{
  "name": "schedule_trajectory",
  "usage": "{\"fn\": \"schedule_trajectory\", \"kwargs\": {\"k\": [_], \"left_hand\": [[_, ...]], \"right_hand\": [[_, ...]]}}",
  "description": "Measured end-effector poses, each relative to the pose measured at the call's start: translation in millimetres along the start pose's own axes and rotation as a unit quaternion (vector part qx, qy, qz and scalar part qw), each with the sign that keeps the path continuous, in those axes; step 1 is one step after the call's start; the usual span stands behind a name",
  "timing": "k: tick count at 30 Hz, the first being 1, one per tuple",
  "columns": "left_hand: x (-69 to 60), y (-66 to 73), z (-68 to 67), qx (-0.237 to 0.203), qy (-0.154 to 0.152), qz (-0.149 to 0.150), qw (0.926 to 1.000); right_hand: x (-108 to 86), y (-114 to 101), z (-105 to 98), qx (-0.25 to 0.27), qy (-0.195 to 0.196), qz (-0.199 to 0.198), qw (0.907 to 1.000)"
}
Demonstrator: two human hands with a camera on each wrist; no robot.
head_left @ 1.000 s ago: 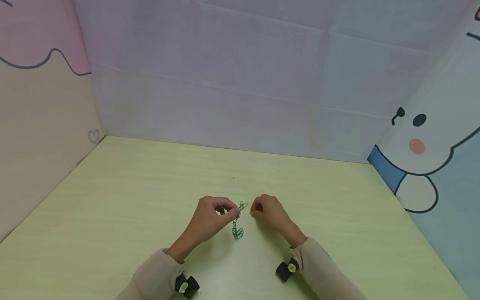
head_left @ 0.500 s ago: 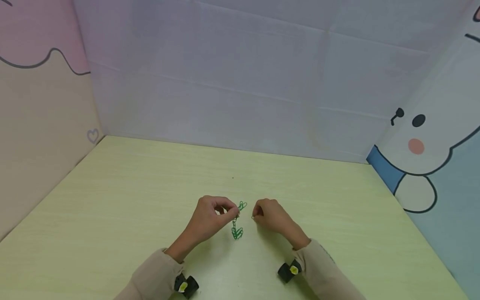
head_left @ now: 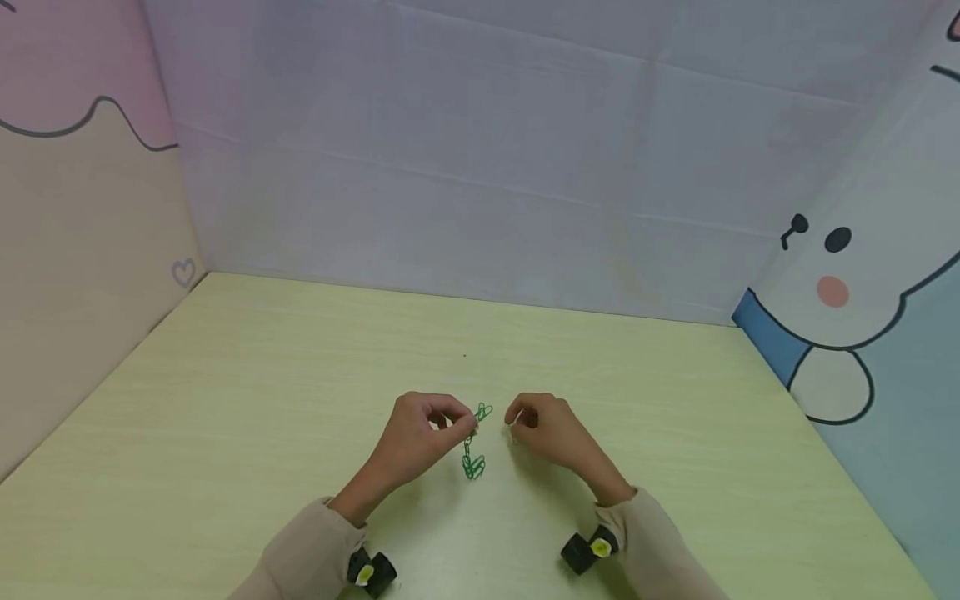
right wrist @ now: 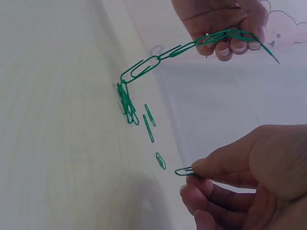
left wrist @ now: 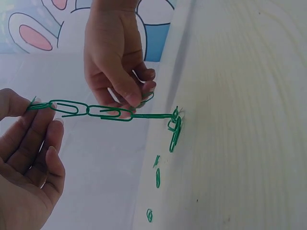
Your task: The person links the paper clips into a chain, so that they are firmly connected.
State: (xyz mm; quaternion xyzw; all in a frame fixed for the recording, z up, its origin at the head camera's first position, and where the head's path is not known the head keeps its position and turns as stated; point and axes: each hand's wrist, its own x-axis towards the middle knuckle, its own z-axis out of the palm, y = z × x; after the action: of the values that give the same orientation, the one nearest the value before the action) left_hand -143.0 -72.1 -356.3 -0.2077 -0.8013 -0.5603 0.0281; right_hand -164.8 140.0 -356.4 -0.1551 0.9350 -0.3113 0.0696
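Observation:
My left hand (head_left: pixel 429 433) pinches the upper end of a chain of linked green paper clips (left wrist: pixel 110 112). From those fingertips the chain hangs to the table, where its lower links (head_left: pixel 474 467) lie bunched. Just to the right, my right hand (head_left: pixel 551 429) holds one separate green paper clip (right wrist: pixel 183 171) between thumb and index finger, apart from the chain. Past the left fingers, a free clip end (right wrist: pixel 269 51) sticks out in the right wrist view. Fingers hide part of the held clips in both wrist views.
A few loose green clips (right wrist: pixel 160 161) lie on the pale yellow-green table (head_left: pixel 300 358) near the bunched links. Pale fabric (head_left: pixel 450 167) stands behind the table, with printed cartoon panels (head_left: pixel 840 275) at the sides. Black wrist cameras (head_left: pixel 371 573) sit at both cuffs.
My right hand has drawn slightly to the right, away from the chain, and its fingers have shifted. The left hand and chain stay nearly in place.

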Motion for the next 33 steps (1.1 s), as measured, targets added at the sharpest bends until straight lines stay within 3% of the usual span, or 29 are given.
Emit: {"fn": "schedule_trajectory", "kwargs": {"k": [8, 15, 24, 33], "left_hand": [[0.6, -0.8, -0.5, 0.0, -0.002, 0.0, 1.0], [0.6, 0.0, -0.5, -0.003, -0.004, 0.0, 1.0], [0.5, 1.0, -0.5, -0.006, -0.006, 0.001, 1.0], [0.9, 0.8, 0.4, 0.0, -0.001, 0.002, 1.0]], "right_hand": [[-4.3, -9.9, -9.1, 0.078, 0.012, 0.045, 0.9958], [-10.7, -16.3, -18.1, 0.158, 0.024, 0.031, 0.9867], [-14.4, -19.9, -25.9, 0.27, -0.002, 0.036, 0.9622], [-16.2, -23.2, -29.7, 0.346, -0.016, 0.031, 0.9375]]}}
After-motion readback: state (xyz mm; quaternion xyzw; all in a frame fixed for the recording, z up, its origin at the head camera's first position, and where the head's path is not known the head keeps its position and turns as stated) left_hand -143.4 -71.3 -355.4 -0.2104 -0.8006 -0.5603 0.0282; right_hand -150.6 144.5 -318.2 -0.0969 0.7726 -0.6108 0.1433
